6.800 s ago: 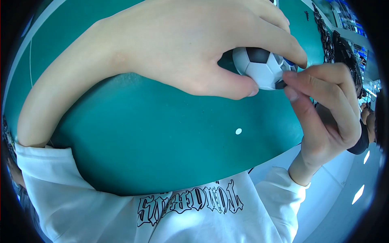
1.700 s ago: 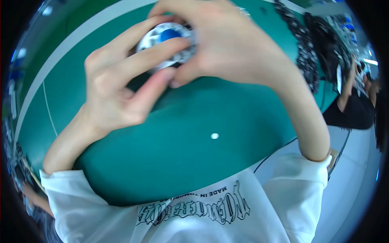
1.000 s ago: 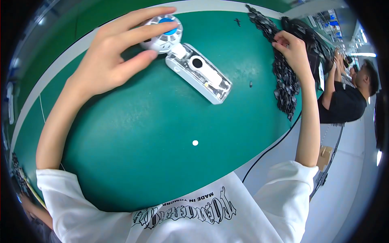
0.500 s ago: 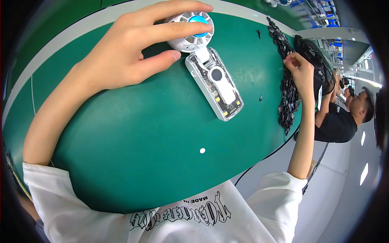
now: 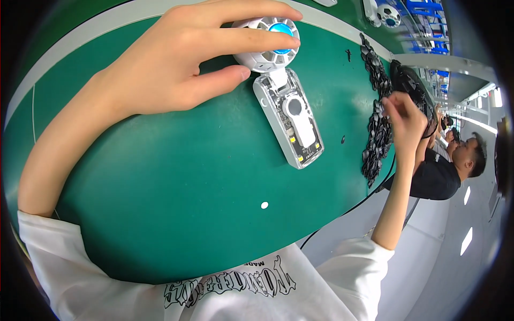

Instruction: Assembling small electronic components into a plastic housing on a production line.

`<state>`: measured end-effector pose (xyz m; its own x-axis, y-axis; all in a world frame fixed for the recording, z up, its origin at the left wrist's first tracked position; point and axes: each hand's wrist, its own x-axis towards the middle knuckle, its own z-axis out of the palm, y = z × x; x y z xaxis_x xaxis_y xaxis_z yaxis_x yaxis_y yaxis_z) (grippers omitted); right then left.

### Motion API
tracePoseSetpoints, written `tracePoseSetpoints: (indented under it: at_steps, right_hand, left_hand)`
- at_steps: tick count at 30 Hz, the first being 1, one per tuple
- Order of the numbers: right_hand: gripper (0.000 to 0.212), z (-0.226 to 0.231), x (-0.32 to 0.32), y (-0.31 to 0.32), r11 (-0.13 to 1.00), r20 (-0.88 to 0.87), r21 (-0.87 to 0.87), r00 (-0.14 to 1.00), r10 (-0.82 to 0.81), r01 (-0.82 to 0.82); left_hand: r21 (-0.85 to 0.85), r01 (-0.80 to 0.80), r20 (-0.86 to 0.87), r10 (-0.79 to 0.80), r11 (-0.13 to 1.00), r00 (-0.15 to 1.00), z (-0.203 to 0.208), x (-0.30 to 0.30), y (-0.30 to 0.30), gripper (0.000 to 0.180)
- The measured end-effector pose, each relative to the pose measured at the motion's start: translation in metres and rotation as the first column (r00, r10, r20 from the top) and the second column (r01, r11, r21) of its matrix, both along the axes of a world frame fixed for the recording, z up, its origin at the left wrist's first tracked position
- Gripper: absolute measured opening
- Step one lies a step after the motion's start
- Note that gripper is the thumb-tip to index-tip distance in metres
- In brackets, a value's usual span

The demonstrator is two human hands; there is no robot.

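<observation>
A white handheld fan (image 5: 266, 63) with a blue hub and a clear-fronted handle lies on the green table. My left hand (image 5: 187, 59) grips its round head, two fingers across the front and the thumb along the near side. The handle, with circuit board and yellow parts showing through, points toward me. At the right, my right hand (image 5: 408, 115) is closed in a pinch over a long pile of small flat black pieces (image 5: 378, 140). What sits between its fingertips is too small to make out.
One loose black piece (image 5: 343, 139) and a small dark scrap (image 5: 348, 55) lie left of the pile. A white disc (image 5: 264, 205) is nearer me. Behind my right hand are a black mesh bag (image 5: 409, 77) and a person in black (image 5: 441, 174). Another fan (image 5: 388, 16) stands beyond.
My right hand has moved nearer along the pile, where a gap now shows between the pieces. My left hand stays on the fan; the whole view has shifted slightly.
</observation>
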<state>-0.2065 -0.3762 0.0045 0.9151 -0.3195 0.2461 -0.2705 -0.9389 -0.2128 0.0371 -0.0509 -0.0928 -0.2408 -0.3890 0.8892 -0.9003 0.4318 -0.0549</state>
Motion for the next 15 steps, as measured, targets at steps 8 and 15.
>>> tracePoseSetpoints:
  at_steps: [8,15]
  right_hand:
    - [0.022,0.013,-0.012,0.107,0.688,0.159,-0.406,0.695,0.701,-0.602]
    - [0.021,0.012,0.002,0.126,0.631,0.241,-0.336,0.584,0.775,-0.699]
  left_hand:
    - [-0.137,0.047,0.178,-0.022,0.989,0.984,-0.001,0.014,-0.015,0.051]
    - [-0.114,0.004,0.232,0.023,0.993,0.972,0.003,0.011,-0.012,0.052]
